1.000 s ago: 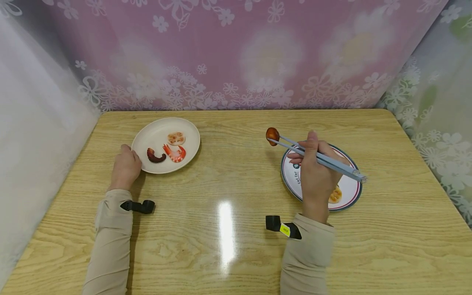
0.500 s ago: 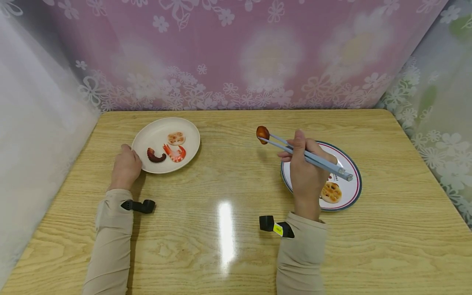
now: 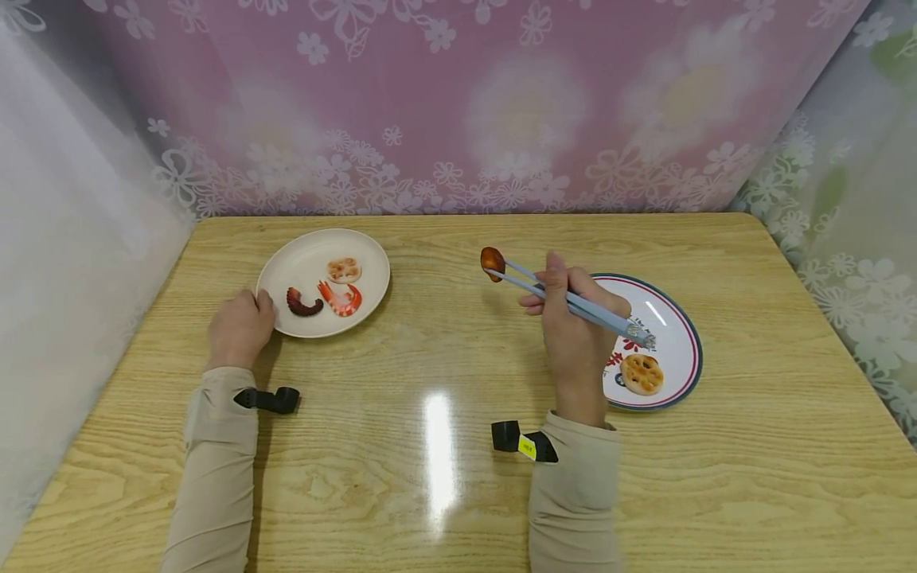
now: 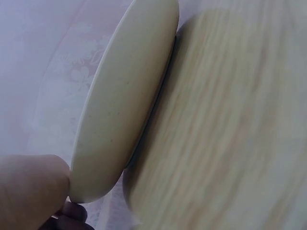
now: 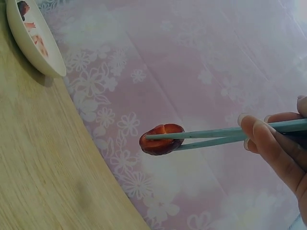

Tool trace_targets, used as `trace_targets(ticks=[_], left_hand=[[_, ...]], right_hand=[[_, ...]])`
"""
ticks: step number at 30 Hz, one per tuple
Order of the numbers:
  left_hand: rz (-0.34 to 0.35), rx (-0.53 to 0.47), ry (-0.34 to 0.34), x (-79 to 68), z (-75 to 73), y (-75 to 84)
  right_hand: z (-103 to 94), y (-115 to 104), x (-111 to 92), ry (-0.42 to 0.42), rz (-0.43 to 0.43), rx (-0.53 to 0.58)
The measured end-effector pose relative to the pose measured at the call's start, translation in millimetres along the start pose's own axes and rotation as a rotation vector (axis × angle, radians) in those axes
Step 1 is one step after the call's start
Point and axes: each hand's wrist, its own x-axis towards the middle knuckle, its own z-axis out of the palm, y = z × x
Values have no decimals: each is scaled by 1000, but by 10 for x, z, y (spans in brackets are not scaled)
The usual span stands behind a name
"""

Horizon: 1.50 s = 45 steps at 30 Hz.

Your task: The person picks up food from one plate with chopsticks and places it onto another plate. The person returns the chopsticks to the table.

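My right hand [image 3: 579,342] holds a pair of light blue chopsticks [image 3: 598,312]. Their tips pinch a glossy reddish-brown piece of food [image 3: 493,263], perhaps a mushroom cap, above the middle of the table; the right wrist view shows the piece [image 5: 162,139] gripped from both sides. At the left, my left hand [image 3: 239,328] pinches the rim of a cream plate [image 3: 294,253], thumb on one side and fingers beneath. On that plate lie a dark red octopus tentacle [image 3: 304,303], a shrimp [image 3: 342,298] and a pale round slice with holes [image 3: 344,270].
A white plate with a blue and red rim [image 3: 689,350] stands at the right, partly behind my right hand. It bears a browned round slice with holes [image 3: 642,374]. The wooden table [image 3: 401,446] ends at a pink flowered curtain [image 3: 458,111] at the back.
My right hand has moved left with the chopsticks and the reddish-brown piece, uncovering more of the right plate and its browned slice. My left hand stays at the cream plate's rim.
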Motion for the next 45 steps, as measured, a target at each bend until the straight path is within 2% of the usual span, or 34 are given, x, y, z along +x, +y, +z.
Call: trace_targets(ticks=[6,11,19,27,45], left_hand=[[3,29,-32,-3,-17,4],[4,40,-66,-4,-18,4],[-6,45,-114,12,-14,-22],[-7,47,-127,25,-16,-23],[24,22,-154,25,-44,-4]], right_hand=[[95,-7,-34,-38,-46,0],[167,6,-70,-58,-47,27],[223,5,-82,-74,-84,-15],[314,20,-111,-114,-138,13],[720,67,-327,-195,-281,66]])
